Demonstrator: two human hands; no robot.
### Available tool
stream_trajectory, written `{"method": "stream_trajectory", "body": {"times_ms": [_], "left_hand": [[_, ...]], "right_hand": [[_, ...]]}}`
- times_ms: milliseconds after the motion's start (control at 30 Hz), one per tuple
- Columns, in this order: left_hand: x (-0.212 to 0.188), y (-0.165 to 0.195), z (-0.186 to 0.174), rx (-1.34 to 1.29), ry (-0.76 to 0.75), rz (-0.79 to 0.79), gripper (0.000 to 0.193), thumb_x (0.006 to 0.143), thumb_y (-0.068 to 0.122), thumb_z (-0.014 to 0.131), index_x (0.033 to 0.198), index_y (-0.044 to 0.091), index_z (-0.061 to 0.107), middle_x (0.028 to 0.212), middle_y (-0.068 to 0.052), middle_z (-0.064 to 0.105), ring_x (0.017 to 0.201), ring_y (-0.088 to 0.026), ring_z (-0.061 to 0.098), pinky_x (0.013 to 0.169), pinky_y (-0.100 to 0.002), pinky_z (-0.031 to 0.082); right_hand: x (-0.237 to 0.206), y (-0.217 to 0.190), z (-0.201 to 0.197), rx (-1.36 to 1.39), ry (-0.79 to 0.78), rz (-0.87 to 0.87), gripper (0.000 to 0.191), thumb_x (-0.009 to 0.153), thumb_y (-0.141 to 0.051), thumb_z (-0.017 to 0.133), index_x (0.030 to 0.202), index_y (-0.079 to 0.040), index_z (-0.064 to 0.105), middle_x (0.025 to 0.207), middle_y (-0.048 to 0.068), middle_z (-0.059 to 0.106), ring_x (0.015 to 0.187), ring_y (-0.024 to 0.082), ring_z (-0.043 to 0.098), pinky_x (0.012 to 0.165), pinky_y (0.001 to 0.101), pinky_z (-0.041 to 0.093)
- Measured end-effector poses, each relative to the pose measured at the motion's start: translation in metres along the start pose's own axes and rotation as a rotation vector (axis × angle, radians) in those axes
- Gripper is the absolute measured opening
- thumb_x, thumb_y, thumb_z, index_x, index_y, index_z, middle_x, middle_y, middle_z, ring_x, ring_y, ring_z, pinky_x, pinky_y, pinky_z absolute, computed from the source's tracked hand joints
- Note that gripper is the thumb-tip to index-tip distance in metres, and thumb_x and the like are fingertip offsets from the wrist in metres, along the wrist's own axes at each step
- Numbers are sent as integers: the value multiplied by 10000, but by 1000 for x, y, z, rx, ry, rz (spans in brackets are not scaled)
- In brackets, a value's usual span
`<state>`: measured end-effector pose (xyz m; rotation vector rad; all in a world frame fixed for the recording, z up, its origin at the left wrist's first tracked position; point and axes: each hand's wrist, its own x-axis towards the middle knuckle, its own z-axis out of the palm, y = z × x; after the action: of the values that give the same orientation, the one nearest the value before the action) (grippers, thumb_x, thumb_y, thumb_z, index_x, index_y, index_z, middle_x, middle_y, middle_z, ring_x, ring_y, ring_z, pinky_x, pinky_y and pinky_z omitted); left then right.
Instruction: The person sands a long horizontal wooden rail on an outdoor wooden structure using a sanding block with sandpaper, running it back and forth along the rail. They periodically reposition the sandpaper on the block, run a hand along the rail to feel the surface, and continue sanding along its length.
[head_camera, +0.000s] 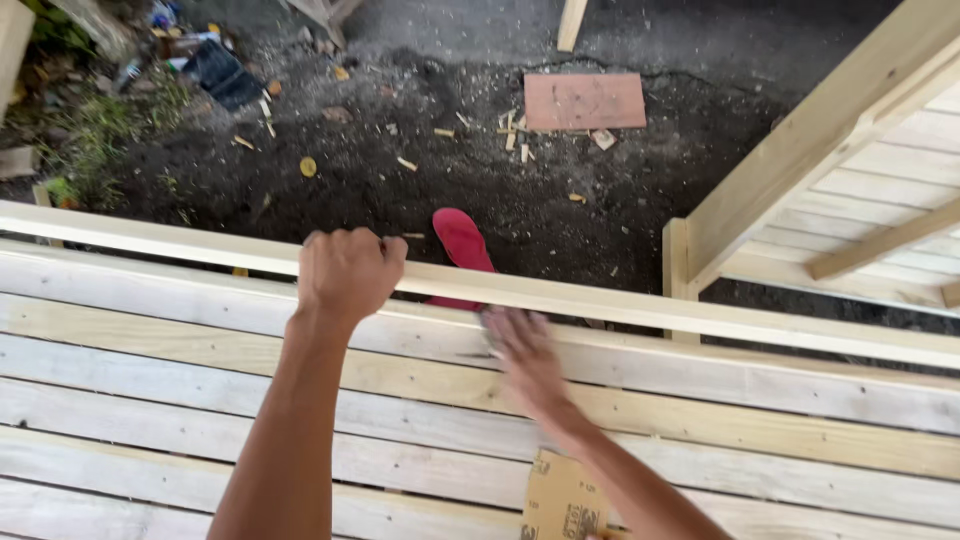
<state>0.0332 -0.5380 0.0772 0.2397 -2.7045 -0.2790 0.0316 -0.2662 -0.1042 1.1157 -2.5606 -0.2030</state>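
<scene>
Our left hand (345, 272) has its fingers clamped on the pale wooden top rail (620, 300) at centre frame; our right hand (525, 360) — blurred, fingers seemingly flat — rubs the pale slat (750, 380) below. The wood looks mostly smooth — we cannot tell what remains.

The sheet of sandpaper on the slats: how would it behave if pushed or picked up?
The sandpaper looks thin and flat, so probably light and floppy. Its gritty face would likely grip the slats rather than slide. Flat, it cannot roll.
</scene>
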Motion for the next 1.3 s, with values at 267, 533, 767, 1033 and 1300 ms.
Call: {"method": "stream_trajectory", "body": {"times_ms": [267,533,767,1033,1300], "left_hand": [[-2,2,3,35,-56,-39,523,954,269,554,481,55,621,515,-190,620,417,-373,578,662,-489,520],[0,-1,-1,16,-271,-128,579,1010,289,499,511,31,639,503,-197,631,442,-383,607,699,-488,531],[-5,-1,0,63,-93,-24,516,975,307,554,545,42,661,579,-205,636,512,-392,609,714,-490,519],[-5,0,-3,75,-164,-83,550,997,299,538,526,33,639,523,-186,610,449,-367,577,712,-464,508],[-3,2,-8,61,-268,-114,585,1003,328,512,529,21,664,498,-195,619,434,-368,581,741,-489,499]], "right_hand": [[-92,89,2,233,68,726,612,960,-123,467,1568,-58,439,1638,128,395,1568,318,308,1259,647,104],[-13,-18,4,364,95,325,658,881,-18,557,1530,-9,449,1590,172,411,1517,370,367,1246,573,265],[-140,116,-10,263,-20,280,758,864,-10,499,1592,-151,345,1675,137,295,1539,341,304,1241,597,191],[-146,149,-5,216,242,825,362,958,-55,514,1292,-4,643,1369,177,550,1338,328,456,1063,543,353],[-53,17,8,476,230,349,643,817,96,599,1438,-68,551,1522,112,540,1435,278,505,1217,492,426]]}}
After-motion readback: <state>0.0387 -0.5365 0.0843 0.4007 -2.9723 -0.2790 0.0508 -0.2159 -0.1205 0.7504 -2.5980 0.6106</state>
